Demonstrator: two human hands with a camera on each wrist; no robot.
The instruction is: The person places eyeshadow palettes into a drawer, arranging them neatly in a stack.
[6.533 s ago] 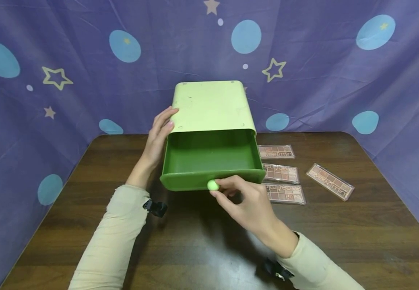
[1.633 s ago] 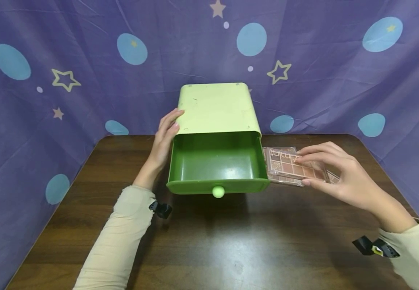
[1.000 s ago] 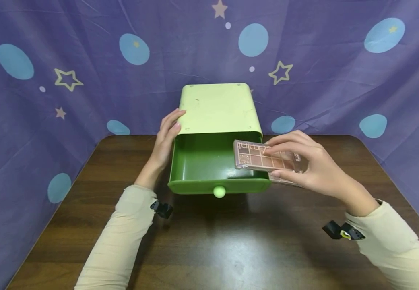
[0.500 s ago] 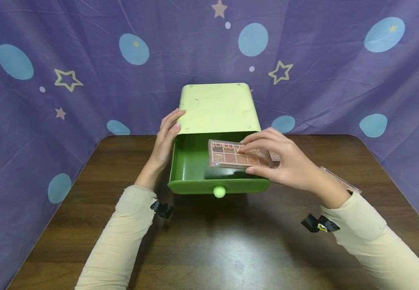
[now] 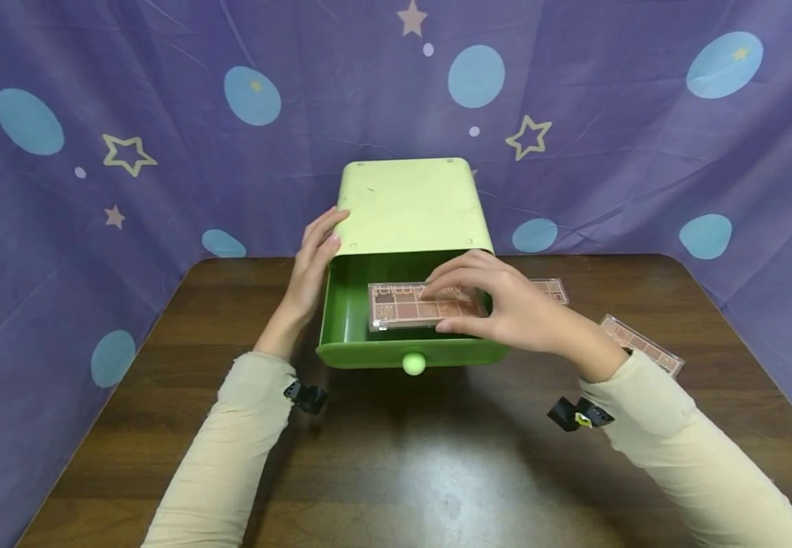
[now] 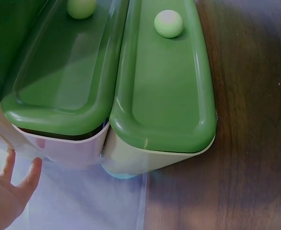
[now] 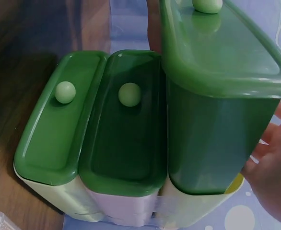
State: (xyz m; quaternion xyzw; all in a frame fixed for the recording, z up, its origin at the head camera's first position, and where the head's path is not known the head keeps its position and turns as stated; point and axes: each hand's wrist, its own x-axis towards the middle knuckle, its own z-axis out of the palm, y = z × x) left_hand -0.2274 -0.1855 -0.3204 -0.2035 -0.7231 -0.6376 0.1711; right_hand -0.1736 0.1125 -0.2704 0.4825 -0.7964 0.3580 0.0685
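A pale green chest of drawers (image 5: 412, 205) stands on the table, its green top drawer (image 5: 348, 304) pulled out by the round knob (image 5: 414, 364). My left hand (image 5: 310, 266) rests against the chest's left side with fingers extended; the left wrist view shows that hand (image 6: 8, 191) beside the casing. My right hand (image 5: 505, 304) pinches a clear-lidded eyeshadow palette (image 5: 405, 308) between thumb and fingertips, lying roughly level within the drawer's opening. In the right wrist view, the open drawer (image 7: 212, 139) hides the palette and part of the right hand (image 7: 277, 177).
Two other palettes lie on the table to the right, one palette (image 5: 551, 290) near the chest and a slanted palette (image 5: 642, 346) partly behind the right forearm. Two closed drawers (image 7: 59, 129) sit below the open one. A purple patterned curtain (image 5: 574, 152) hangs behind the table.
The drawer has stayed open. My right hand picked up a palette from the right-hand side, carried it left over the drawer and lowered it. My left hand has kept its place.
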